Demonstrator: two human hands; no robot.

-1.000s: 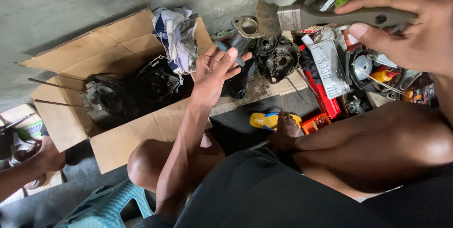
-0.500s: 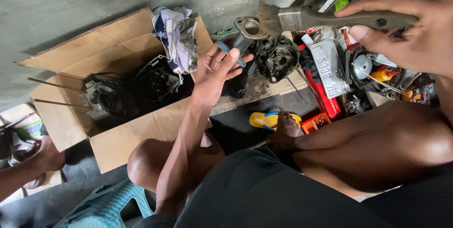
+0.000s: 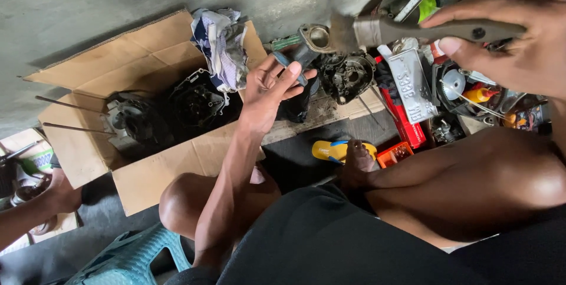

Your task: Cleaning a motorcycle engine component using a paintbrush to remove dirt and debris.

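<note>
Two hands are up over a cluttered concrete floor [image 3: 88,2], grey and stained, with flattened cardboard [image 3: 141,61] spread across it. On the cardboard I see a dark engine block [image 3: 132,123] with two long studs sticking out, a round black engine casing [image 3: 197,102] beside it, and a crumpled rag [image 3: 221,43] at the far edge. Past the cardboard lie a red box [image 3: 404,123], a metal plate [image 3: 413,84] and a yellow-and-blue sandal [image 3: 339,150] under my foot. A teal plastic stool [image 3: 132,258] sits at the lower left, where another person's hand [image 3: 56,193] rests at the frame edge.

My left hand [image 3: 268,93] is held palm up, its grip loosely curled around a dark metal part [image 3: 298,58], fingers half spread. My right hand [image 3: 513,43] has its grip closed on the handle of a brush [image 3: 424,28], held level above the parts pile, with the bristle end just beside a grey gasket-faced casting [image 3: 315,37].

Against the view half a second back, the brush sits a touch lower and nearer the left hand; the left hand has barely shifted, and the floor clutter lies as before.
</note>
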